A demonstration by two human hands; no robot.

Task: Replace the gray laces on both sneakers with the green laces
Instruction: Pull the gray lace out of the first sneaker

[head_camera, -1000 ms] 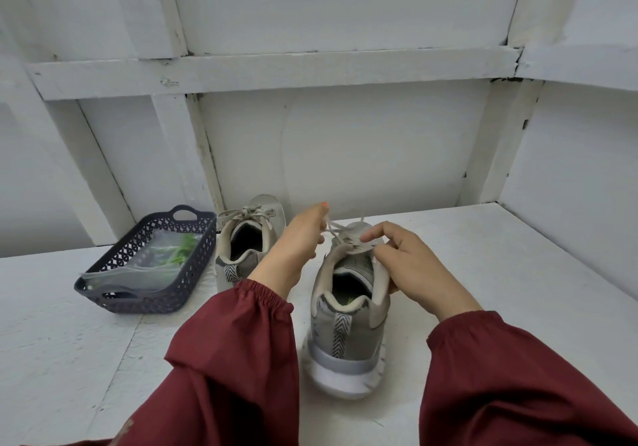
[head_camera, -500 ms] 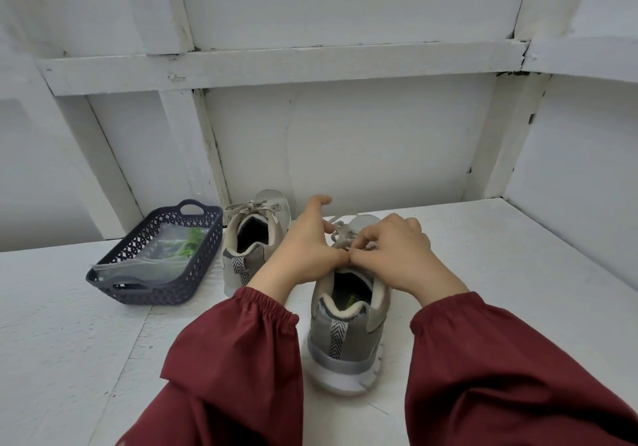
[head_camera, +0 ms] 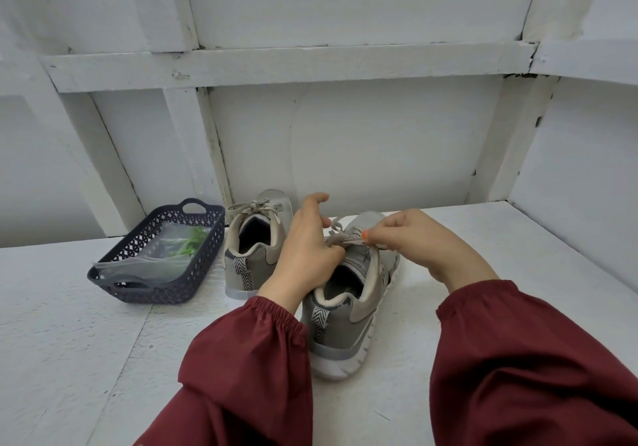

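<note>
We note the near sneaker [head_camera: 348,311] heel toward us, toe away. Its gray lace [head_camera: 340,237] is knotted over the tongue, between both hands. Left hand [head_camera: 307,252] curls onto the knot, thumb raised. Right hand [head_camera: 411,238] pinches a strand, equally near. Far sneaker [head_camera: 255,242] laced (bow tied). Green laces [head_camera: 193,242] bagged in the basket [head_camera: 152,287], well left.

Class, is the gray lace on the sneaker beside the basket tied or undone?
Tied: its gray lace forms a bow across the sneaker.
</note>
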